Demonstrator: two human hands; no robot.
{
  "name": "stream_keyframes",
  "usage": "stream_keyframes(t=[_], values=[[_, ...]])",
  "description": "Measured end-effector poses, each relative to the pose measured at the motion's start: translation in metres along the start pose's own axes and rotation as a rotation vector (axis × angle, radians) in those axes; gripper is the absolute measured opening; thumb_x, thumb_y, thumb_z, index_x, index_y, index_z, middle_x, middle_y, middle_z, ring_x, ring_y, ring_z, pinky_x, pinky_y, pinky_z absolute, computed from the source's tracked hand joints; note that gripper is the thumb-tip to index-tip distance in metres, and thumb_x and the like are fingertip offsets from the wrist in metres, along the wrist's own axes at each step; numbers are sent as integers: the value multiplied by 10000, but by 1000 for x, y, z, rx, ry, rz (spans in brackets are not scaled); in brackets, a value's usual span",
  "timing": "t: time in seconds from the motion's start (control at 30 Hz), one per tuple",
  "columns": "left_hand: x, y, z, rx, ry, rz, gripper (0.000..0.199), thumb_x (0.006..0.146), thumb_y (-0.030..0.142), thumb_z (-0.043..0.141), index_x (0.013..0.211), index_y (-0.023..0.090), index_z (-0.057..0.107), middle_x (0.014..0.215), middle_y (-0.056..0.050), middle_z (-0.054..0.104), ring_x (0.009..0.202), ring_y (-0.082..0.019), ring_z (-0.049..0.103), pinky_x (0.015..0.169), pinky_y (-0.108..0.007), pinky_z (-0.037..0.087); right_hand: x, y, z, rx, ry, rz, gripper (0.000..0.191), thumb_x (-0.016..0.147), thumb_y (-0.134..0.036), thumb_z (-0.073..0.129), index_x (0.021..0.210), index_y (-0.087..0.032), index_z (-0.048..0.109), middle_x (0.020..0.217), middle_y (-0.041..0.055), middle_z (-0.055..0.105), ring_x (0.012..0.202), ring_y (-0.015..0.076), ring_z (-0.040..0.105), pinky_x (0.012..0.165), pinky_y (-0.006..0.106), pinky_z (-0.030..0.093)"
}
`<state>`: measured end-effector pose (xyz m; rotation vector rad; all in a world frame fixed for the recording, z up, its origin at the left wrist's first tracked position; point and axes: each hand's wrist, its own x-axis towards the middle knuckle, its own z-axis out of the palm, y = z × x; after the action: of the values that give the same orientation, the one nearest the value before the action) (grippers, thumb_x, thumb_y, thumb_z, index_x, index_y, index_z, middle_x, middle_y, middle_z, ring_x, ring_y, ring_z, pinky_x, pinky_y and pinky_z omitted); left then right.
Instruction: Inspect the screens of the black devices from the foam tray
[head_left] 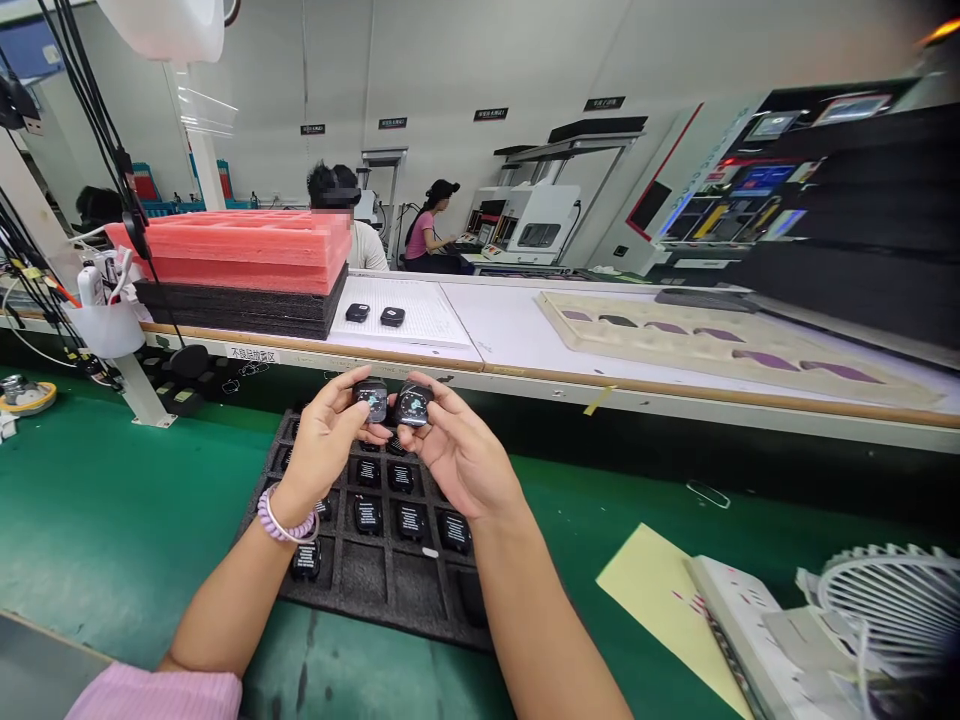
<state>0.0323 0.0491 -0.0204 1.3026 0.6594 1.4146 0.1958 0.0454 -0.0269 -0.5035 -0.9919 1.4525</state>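
Note:
My left hand (324, 428) pinches a black square smartwatch case (370, 398) with a lit screen and no strap. A second lit smartwatch case (413, 404) is gripped in the fingers of my right hand (466, 455). Both are held side by side, screens toward me, above a black foam tray (361, 572) divided into square compartments. Several more watch cases (411, 520) lie in its compartments, their screens showing small white text. Some compartments at the near side hold no case. A small white piece (430, 552) lies on a divider. My forearms cover parts of the tray.
On the raised shelf (510, 345) are stacked red foam trays (247, 245), two dark watch cases (392, 316) on paper, and a beige tray (675, 345). A white fan (892, 610), a power strip (739, 600) and yellow paper (660, 610) lie right. Two people sit beyond.

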Motion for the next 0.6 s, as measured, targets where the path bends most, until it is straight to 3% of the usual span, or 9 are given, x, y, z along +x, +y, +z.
stream_keyframes(t=[0.27,0.6], values=[[1,-3,-2,72,-34,28,445,806,220,645,1241,156,579,1069,-72,714,659,-97,703,666,-206,624,-2,3,2,-143,23,-67,421,760,-261,787,1148,-223,629,869,3,637,639,137,571,617,293,495],[1,-5,0,91,-37,28,357,807,241,661,1149,165,590,1025,-38,684,641,-98,703,644,-194,628,-2,4,2,-188,24,-97,369,772,-304,787,1100,-227,636,837,-6,604,608,130,552,582,296,504]])
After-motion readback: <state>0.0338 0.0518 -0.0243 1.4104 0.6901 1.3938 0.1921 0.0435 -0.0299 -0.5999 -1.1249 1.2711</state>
